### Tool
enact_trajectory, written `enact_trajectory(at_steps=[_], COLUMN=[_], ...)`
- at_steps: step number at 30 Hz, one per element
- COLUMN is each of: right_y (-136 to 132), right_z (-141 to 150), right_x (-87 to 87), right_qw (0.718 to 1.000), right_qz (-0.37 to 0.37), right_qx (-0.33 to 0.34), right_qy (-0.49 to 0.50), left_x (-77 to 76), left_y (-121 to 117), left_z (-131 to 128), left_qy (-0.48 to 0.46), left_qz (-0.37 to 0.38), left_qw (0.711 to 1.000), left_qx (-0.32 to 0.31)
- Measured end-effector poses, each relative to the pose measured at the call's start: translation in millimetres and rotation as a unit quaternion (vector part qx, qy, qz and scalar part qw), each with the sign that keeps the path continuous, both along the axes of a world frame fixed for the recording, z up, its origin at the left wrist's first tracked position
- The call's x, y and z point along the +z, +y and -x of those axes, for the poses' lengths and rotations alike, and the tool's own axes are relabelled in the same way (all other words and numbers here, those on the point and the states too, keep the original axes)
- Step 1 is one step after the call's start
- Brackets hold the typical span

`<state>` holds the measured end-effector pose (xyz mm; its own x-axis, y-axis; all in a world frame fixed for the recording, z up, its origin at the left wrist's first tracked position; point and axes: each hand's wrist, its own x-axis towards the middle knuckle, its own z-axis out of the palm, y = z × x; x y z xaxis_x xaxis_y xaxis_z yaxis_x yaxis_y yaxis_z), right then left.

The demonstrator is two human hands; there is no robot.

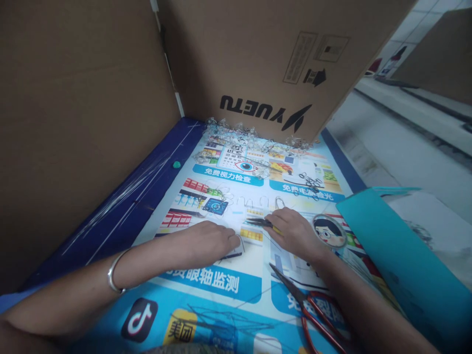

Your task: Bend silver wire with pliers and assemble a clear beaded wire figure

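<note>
My right hand (pixel 293 232) is closed around small pliers with yellow grips; their dark pointed jaws (pixel 258 222) point left. My left hand (pixel 214 241) is pinched low over the printed sheet, with a thin wire (pixel 242 244) showing at its fingertips; the fingers partly hide it. Just beyond the hands lies a row of bent wire pieces (pixel 263 200), some curved like a U. Red-handled scissors (pixel 308 305) lie with slightly parted blades beside my right forearm. Long straight wires (pixel 224 319) are scattered close to me.
Cardboard walls (pixel 239 59) stand at the left and back. Along the back lie tangled clear and wire pieces (pixel 236 129), with dark wire loops (pixel 309 181) nearer. A teal box (pixel 398 265) is at the right, a round tin with a cartoon face (pixel 329 231) beside it. Wires (pixel 121 196) lie at left.
</note>
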<state>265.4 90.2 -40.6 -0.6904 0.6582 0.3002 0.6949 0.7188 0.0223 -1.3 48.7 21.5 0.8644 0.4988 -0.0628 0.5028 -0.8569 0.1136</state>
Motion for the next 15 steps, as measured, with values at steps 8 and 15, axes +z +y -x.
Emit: enact_trajectory(at_steps=[8, 15], right_y=[0.2, -0.8], right_z=[0.0, 0.5], right_x=[-0.2, 1.2], right_qw=[1.0, 1.0], right_qz=[0.001, 0.001], right_qx=[0.002, 0.002], right_qy=[-0.002, -0.001], left_x=[5.6, 3.4], left_y=[5.0, 8.2], left_z=[-2.3, 0.9], left_qy=[-0.042, -0.09], left_qz=[0.091, 0.158], left_qw=[0.995, 0.983], left_qx=[-0.024, -0.009])
